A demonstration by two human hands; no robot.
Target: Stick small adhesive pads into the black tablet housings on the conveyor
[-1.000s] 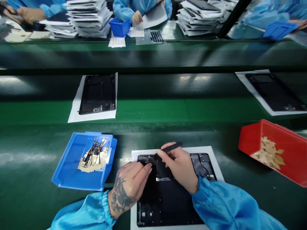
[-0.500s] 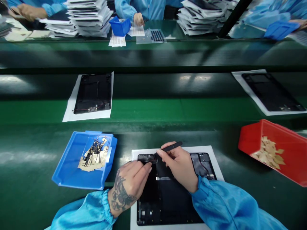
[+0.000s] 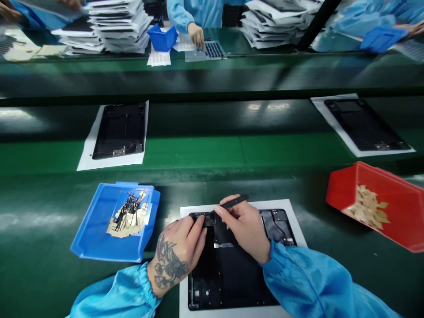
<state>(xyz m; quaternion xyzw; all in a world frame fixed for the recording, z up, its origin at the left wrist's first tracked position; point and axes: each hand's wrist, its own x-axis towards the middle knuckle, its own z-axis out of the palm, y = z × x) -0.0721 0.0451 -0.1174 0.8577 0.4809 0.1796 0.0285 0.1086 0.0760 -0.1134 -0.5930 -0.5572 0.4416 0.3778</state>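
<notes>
A black tablet housing [image 3: 243, 282] lies open side up on a white sheet [image 3: 294, 226] in front of me. My right hand [image 3: 243, 225] pinches black tweezers [image 3: 236, 201], their tip at the housing's upper left corner. At that same corner, my left hand [image 3: 180, 249] has its fingers drawn together, fingertips on a small part I cannot make out. A short silvery strip [image 3: 224, 245] shows inside the housing below my right hand. My right hand hides part of the upper middle.
To the left stands a blue bin [image 3: 89, 238] with black wires and beige pieces; to the right, a red bin [image 3: 397, 212] with beige pieces. Two more tablet housings, left [image 3: 121, 128] and right [image 3: 367, 123], lie on the green belt [image 3: 198, 150]. Co-workers sit across, behind paper-layered stacks [image 3: 117, 26].
My left fingers have shifted slightly at the corner; the tweezers stay there. The housings on the belt have moved a little left. A co-worker's hand opposite has moved towards a sheet of dark pieces.
</notes>
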